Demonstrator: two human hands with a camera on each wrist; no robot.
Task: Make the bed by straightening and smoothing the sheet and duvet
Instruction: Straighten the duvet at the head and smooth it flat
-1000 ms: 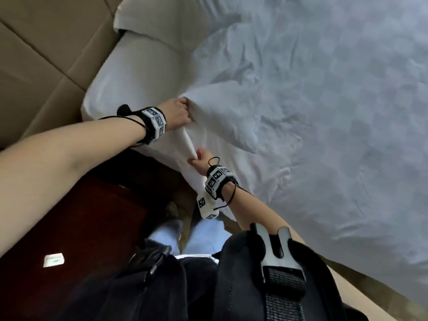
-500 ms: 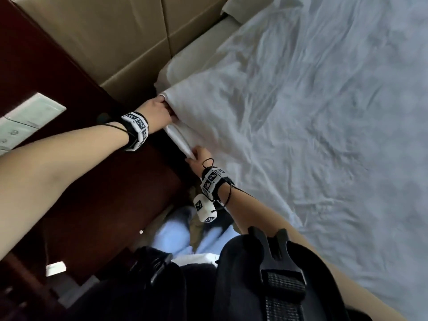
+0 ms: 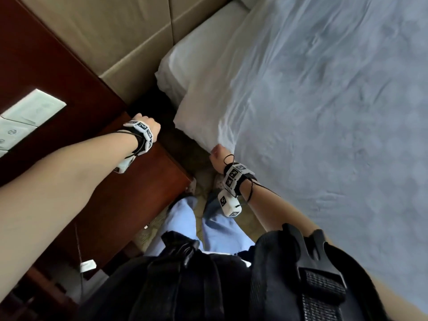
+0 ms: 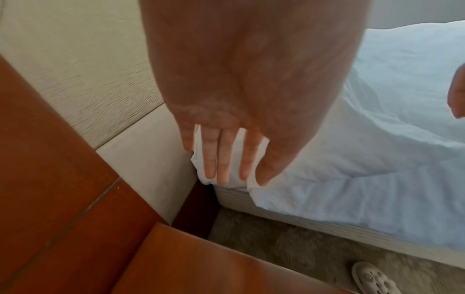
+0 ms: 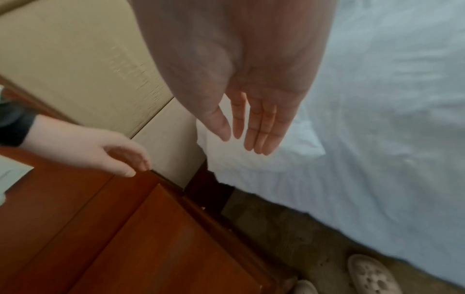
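The white duvet [image 3: 312, 112] lies spread over the bed, wrinkled, its near corner [image 3: 196, 121] hanging over the mattress edge. Beyond that corner the white sheet [image 3: 187, 63] shows bare by the headboard. My left hand [image 3: 148, 125] hovers over the nightstand's edge, apart from the bedding; in the left wrist view its fingers [image 4: 222, 159] are straight and hold nothing. My right hand [image 3: 217, 154] is just beside the duvet's hanging edge. Its fingers [image 5: 261, 129] are also straight and empty, with the duvet [image 5: 377, 119] behind them.
A red-brown wooden nightstand [image 3: 139, 193] stands close on the left, leaving a narrow gap to the bed. The beige padded headboard [image 3: 104, 31] runs behind. A white switch panel [image 3: 30, 112] sits on the wood. My feet in beige clogs [image 5: 372, 276] stand on carpet.
Both hands have let go of the duvet corner that they were gripping. The left hand has drawn back over the nightstand. The corner now lies laid down at the bed's edge.
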